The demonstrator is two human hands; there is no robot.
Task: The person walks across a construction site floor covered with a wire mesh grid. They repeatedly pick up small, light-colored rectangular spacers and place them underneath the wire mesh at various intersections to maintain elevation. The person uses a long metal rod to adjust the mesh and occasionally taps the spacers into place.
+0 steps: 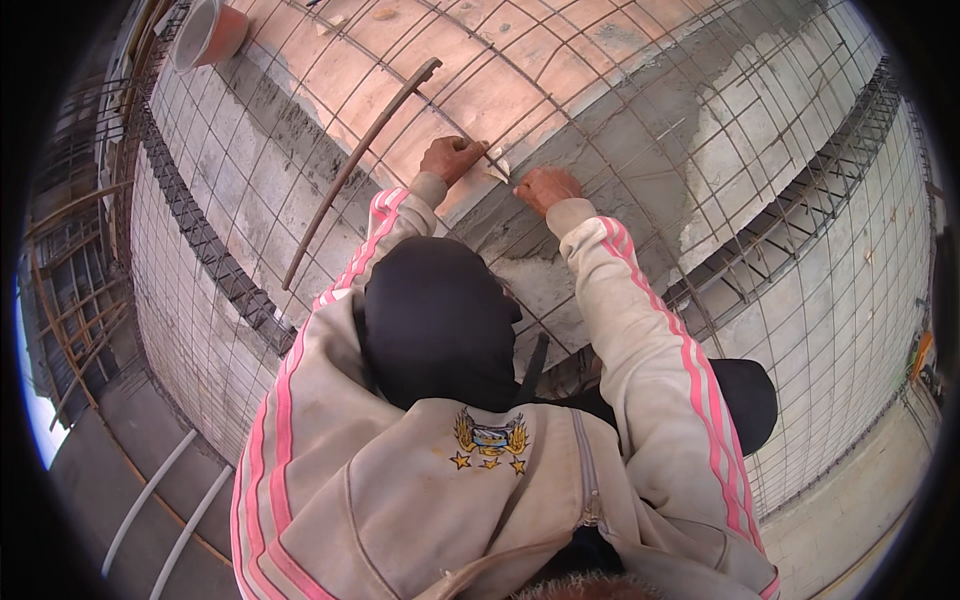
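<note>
Mesh [548,97] lies under my left hand [452,160] and, near it, right hand [547,187]; fingers curl, I can't tell round what.

The left arm [345,270] and the right arm [625,270] both reach toward the far side, wrists bare. The left hand [452,158] is slightly farther, curled and turned to the right. The right hand [550,187] is also curled, directed left. These 2 hands are near each other, but apart.

A beige zip jacket [400,500] is worn — pink-striped sleeves [632,310], gold winged crest [490,437] — with black trousers [435,320].
</note>
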